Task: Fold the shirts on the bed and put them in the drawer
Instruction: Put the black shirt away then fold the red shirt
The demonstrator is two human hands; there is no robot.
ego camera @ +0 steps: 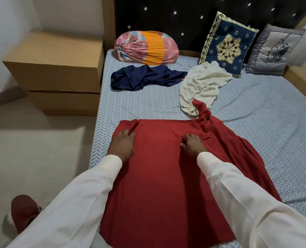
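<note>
1. The red cloth shirt [166,176] lies spread on the herringbone-sheeted bed [256,126] before me, my left hand [123,145] near its left edge, my right hand [193,144] nearer the middle.
2. The crumpled white shirt [202,85] touches its far right corner; the navy shirt [145,77] lies left of that, apart.
3. Behind them: pink-and-orange bolster [145,48] left, blue embroidered cushion [227,45], grey cushion [273,51] right.
4. The brown wooden drawer unit [55,68] stands left of the bed.

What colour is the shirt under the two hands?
The shirt is plain red; the head view shows it.
</note>
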